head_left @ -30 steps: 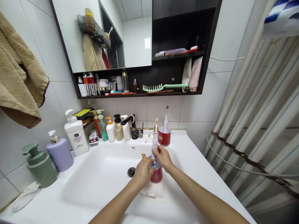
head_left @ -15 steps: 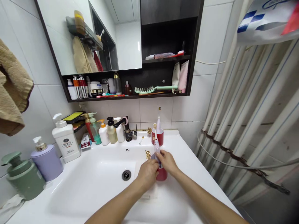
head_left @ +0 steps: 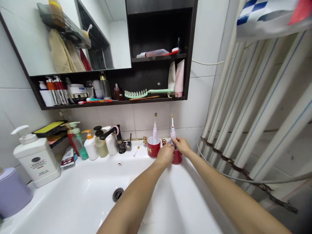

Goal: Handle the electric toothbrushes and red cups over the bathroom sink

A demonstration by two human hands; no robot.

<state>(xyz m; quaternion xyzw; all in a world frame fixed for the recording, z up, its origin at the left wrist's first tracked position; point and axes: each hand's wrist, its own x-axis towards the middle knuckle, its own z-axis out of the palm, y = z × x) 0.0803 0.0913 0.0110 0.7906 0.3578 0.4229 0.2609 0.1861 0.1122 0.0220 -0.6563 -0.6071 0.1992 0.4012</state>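
At the sink's back right corner, my left hand (head_left: 166,155) is closed on the left side of a red cup (head_left: 177,158) with a gold handle. My right hand (head_left: 182,145) pinches the body of a white electric toothbrush (head_left: 173,131) that stands upright in this cup. The hands hide part of the cup's rim and the brush's lower end. Just to the left, a second red cup (head_left: 151,151) with gold lettering holds another pale electric toothbrush (head_left: 155,131). A small loose brush head (head_left: 137,149) lies on the ledge near the tap.
A black tap (head_left: 120,143) stands behind the white basin (head_left: 95,185). Several pump bottles (head_left: 101,144) line the back left ledge. Above hangs a dark mirror cabinet (head_left: 156,100) with toiletries on its shelves. White pipes (head_left: 243,107) run down the right wall.
Both hands have moved the red cup and its toothbrush from over the basin to the back right ledge, beside the other cup. The view has shifted right.
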